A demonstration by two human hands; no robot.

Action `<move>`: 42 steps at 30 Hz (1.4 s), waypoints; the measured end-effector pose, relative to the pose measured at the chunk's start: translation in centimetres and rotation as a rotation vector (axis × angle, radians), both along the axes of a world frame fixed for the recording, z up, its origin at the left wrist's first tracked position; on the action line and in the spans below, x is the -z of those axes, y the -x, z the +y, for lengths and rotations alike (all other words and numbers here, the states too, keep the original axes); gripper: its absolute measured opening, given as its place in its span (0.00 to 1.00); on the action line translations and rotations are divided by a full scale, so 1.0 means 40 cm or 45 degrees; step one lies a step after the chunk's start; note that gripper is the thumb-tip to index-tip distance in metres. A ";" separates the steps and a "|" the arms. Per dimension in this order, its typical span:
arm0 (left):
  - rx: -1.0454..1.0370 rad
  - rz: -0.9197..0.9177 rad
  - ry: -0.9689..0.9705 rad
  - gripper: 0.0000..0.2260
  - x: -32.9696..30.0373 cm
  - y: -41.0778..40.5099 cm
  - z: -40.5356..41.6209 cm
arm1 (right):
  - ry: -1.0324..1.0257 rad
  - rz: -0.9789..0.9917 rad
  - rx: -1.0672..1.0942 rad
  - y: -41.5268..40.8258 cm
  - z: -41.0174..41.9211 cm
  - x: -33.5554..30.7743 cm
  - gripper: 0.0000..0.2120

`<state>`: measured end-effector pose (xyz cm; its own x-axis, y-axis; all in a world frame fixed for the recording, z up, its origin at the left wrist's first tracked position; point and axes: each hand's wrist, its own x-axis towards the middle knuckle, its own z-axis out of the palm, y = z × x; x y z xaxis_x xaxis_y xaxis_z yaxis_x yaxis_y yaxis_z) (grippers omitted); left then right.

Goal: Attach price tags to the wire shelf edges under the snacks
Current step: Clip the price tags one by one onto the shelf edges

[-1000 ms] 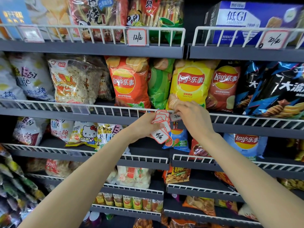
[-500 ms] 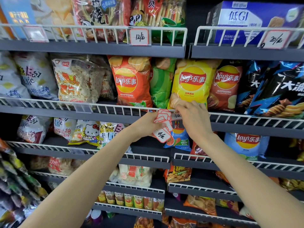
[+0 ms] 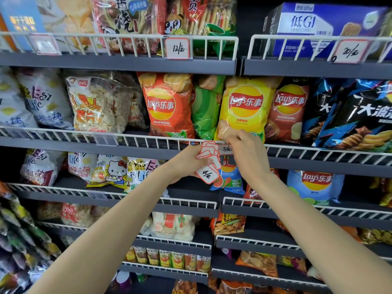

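Observation:
My left hand [image 3: 186,164] grips a fanned stack of red-bordered white price tags [image 3: 209,162], the front one handwritten. Just to its right, my right hand [image 3: 247,151] pinches a single price tag [image 3: 226,148] against the white wire shelf edge [image 3: 148,140] of the second shelf, below the yellow chip bag [image 3: 244,107]. Most of that tag is hidden by my fingers. The two hands nearly touch at the rail.
Price tags hang on the top shelf rail: one at the middle [image 3: 178,48], another at the right [image 3: 351,52]. An empty clear tag holder [image 3: 106,139] sits on the second rail. Chip bags, an orange bag [image 3: 165,107] and lower shelves of snacks fill the rack.
Both hands stay at the same spot on the second shelf rail; my right fingers keep working the tag onto the wire. The view has shifted slightly.

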<state>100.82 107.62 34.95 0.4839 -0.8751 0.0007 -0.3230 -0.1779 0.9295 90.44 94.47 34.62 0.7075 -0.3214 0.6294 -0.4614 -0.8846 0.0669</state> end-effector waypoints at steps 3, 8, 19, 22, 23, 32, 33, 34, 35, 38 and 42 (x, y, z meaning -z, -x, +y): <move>-0.004 0.006 -0.003 0.06 -0.001 0.002 0.000 | 0.144 0.031 0.053 0.005 0.003 -0.001 0.14; -0.059 0.007 0.081 0.04 0.000 0.012 -0.004 | 0.038 0.154 0.056 0.026 0.020 -0.021 0.16; -0.258 0.384 0.671 0.10 -0.037 0.086 -0.009 | -1.416 -0.320 -0.398 0.072 0.082 -0.059 0.08; -0.178 0.548 0.678 0.11 -0.044 0.095 -0.002 | -1.494 -0.444 -0.414 0.077 0.072 -0.057 0.08; -0.160 0.621 0.675 0.11 -0.045 0.096 0.002 | -1.508 -0.469 -0.415 0.081 0.069 -0.057 0.09; -0.095 0.775 0.700 0.09 -0.040 0.094 0.029 | -1.517 -0.525 -0.452 0.100 0.069 -0.059 0.08; -0.101 0.770 0.702 0.09 -0.041 0.094 0.029 | -1.514 -0.524 -0.446 0.099 0.070 -0.060 0.08; -0.106 0.765 0.703 0.09 -0.041 0.093 0.028 | -1.504 -0.524 -0.437 0.098 0.070 -0.060 0.08; -0.107 0.756 0.702 0.10 -0.041 0.093 0.028 | -1.487 -0.523 -0.429 0.097 0.071 -0.061 0.08; -0.075 0.651 0.670 0.11 -0.038 0.098 0.024 | -1.429 -0.526 -0.403 0.093 0.079 -0.064 0.07; -0.030 0.500 0.663 0.10 -0.031 0.103 0.022 | -1.422 -0.519 -0.390 0.092 0.084 -0.071 0.09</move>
